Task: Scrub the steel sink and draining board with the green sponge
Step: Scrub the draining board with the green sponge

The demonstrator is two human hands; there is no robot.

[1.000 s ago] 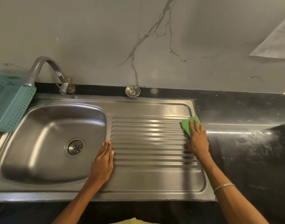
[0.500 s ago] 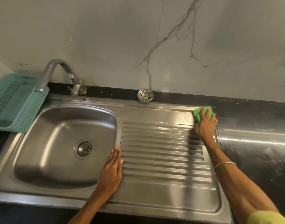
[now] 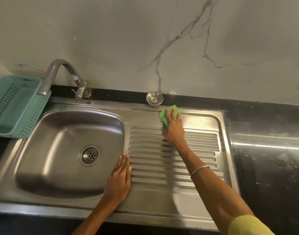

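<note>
The steel sink basin lies at the left, with its ribbed draining board to the right. My right hand presses the green sponge flat on the board's far edge, fingers straight over it; part of the sponge is hidden under my palm. My left hand rests flat, fingers together, on the strip between basin and ribs near the front.
A curved steel tap arches over the basin's back left corner. A teal perforated basket stands at the left. A loose round drain strainer leans at the back ledge, just beyond the sponge. Black stone counter lies to the right.
My right hand has slid the sponge from the board's far right corner leftward along the far edge, to below the strainer. The left hand has stayed in place.
</note>
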